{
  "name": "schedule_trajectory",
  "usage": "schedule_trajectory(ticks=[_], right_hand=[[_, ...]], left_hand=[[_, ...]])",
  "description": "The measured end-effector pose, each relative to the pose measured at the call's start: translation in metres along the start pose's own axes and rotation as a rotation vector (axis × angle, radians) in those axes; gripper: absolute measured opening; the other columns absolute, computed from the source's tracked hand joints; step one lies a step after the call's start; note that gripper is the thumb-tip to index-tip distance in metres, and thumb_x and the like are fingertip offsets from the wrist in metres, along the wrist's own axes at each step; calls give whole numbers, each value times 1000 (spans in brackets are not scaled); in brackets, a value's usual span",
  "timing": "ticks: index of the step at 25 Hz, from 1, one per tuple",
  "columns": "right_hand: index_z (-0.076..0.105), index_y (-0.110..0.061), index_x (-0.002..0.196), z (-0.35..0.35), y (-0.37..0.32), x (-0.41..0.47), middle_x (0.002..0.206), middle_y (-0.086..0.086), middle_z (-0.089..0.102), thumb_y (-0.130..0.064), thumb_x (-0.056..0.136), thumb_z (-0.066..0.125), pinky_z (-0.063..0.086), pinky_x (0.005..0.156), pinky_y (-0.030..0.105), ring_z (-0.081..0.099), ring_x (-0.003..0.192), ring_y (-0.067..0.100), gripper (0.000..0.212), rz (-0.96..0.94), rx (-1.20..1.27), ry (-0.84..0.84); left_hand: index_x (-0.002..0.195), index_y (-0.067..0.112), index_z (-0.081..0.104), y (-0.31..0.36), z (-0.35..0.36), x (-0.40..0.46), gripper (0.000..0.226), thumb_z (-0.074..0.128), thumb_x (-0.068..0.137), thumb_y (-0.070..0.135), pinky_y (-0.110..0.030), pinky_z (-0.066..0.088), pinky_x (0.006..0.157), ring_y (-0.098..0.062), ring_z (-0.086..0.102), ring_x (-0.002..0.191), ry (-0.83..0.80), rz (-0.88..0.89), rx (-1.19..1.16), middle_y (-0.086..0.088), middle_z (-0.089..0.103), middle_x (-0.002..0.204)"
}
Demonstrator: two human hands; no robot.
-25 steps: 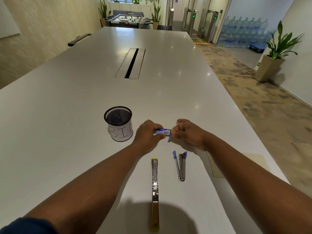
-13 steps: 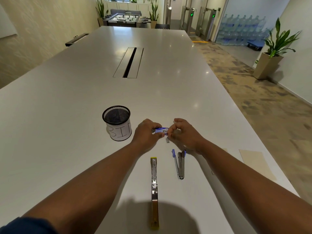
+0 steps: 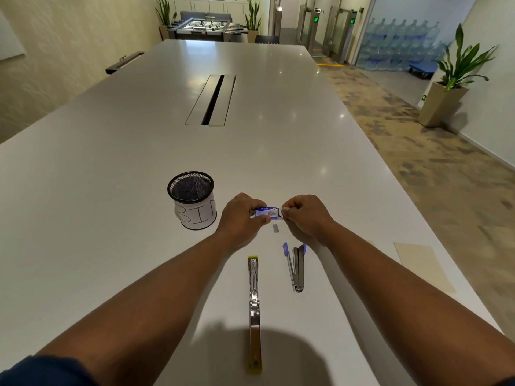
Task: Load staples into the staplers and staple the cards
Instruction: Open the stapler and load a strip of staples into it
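Note:
My left hand (image 3: 242, 215) grips a small blue-and-white staple box (image 3: 268, 213) just above the table. My right hand (image 3: 305, 215) pinches the box's right end with curled fingers. A short grey strip of staples (image 3: 276, 228) lies on the table just below the box. A yellow stapler (image 3: 254, 313) lies opened out flat and long near me. To its right lies a smaller blue stapler (image 3: 296, 267), hinged open. Beige cards (image 3: 420, 261) lie at the table's right edge, partly behind my right forearm.
A black mesh cup (image 3: 192, 200) with a white label reading BIN stands left of my left hand. A cable slot (image 3: 213, 100) runs along the middle of the long white table (image 3: 111, 162). The table's right edge drops to a carpeted floor.
A staple strip now lies on the table below the box. My right hand has shifted slightly to the box's end. Both staplers stay put.

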State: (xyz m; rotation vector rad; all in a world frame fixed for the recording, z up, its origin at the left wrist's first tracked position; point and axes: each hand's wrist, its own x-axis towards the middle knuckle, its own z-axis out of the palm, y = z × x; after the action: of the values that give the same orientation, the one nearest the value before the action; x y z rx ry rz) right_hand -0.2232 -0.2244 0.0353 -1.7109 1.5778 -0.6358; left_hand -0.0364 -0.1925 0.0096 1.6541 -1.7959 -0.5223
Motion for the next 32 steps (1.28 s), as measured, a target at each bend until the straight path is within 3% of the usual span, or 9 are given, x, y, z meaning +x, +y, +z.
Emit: schedule_trajectory(ticks=[14, 18, 25, 32], right_hand=[[74, -24, 73, 7, -6, 0, 82, -2, 75, -20, 88, 70, 59, 83, 46, 71, 87, 23, 16, 67, 13, 10], [77, -23, 82, 7, -6, 0, 86, -1, 75, -21, 89, 69, 58, 85, 46, 70, 89, 24, 11, 58, 20, 4], [79, -18, 90, 6, -4, -2, 91, 3, 76, -22, 89, 69, 58, 89, 48, 71, 93, 26, 10, 38, 28, -13], [79, -16, 100, 6, 0, -3, 95, 3, 76, -19, 90, 66, 57, 90, 47, 69, 95, 27, 16, 4, 25, -29]], left_hand=[[120, 20, 75, 2, 0, -2, 33, 76, 89, 31, -30, 43, 79, -17, 55, 95, 16, 2, -25, -3, 62, 104], [122, 20, 74, 1, 0, -2, 35, 76, 89, 30, -25, 36, 76, -14, 53, 94, 14, -8, -34, 1, 58, 103], [122, 20, 75, 1, 0, -1, 35, 76, 89, 32, -34, 46, 80, -18, 55, 95, 14, 13, -15, 1, 58, 99], [124, 19, 73, 1, 1, 0, 38, 76, 89, 33, -28, 39, 78, -16, 54, 95, 10, -12, -17, -1, 59, 101]])
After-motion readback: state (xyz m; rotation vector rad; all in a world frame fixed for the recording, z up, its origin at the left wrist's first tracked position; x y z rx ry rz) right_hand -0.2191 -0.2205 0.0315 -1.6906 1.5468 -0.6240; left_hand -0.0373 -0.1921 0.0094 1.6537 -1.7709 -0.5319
